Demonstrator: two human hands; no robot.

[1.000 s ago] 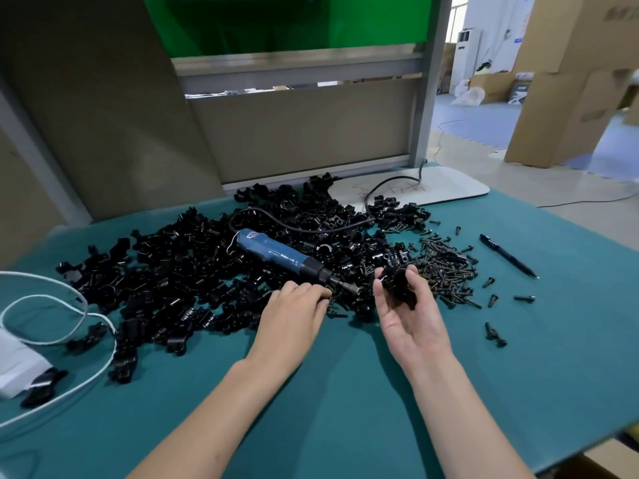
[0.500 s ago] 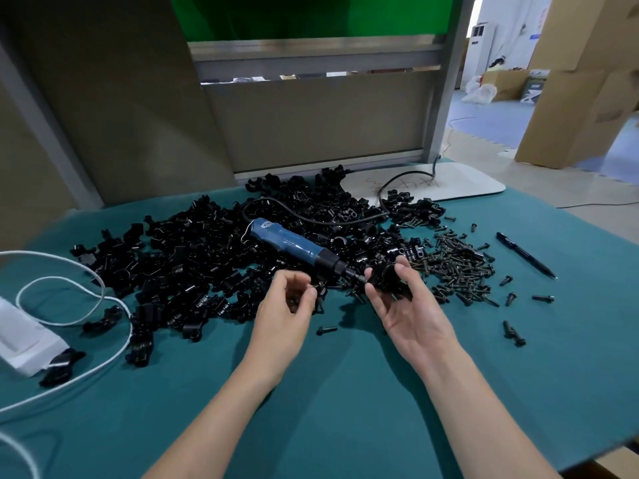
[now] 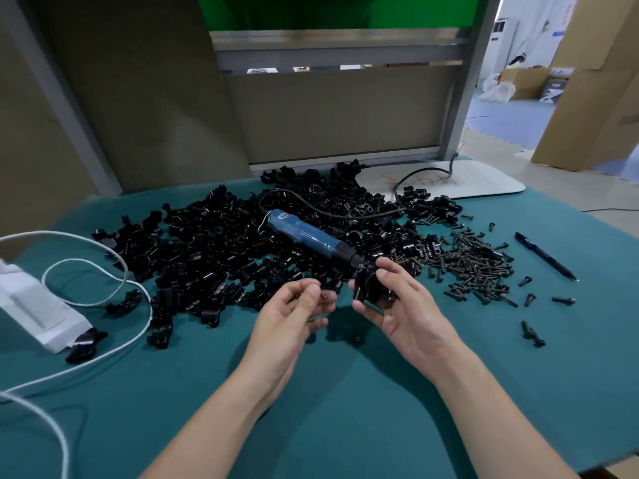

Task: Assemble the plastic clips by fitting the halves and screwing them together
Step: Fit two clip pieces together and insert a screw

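Clip halves (image 3: 371,288) clutched in right grip (image 3: 404,312); left grip (image 3: 290,316) blurred, cannot tell state.

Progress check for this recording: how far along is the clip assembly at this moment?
Done: no finished clips can be told apart from the loose pile. In hand: the right hand holds a black clip; the left hand hovers beside it, its grip unreadable. Left: the screwdriver lies unused near the heap of screws, so most work likely lies ahead.

Workshop assembly bench, heaped clip halves (image 3: 221,250), electric screwdriver (image 3: 311,238), cartons (image 3: 594,81)
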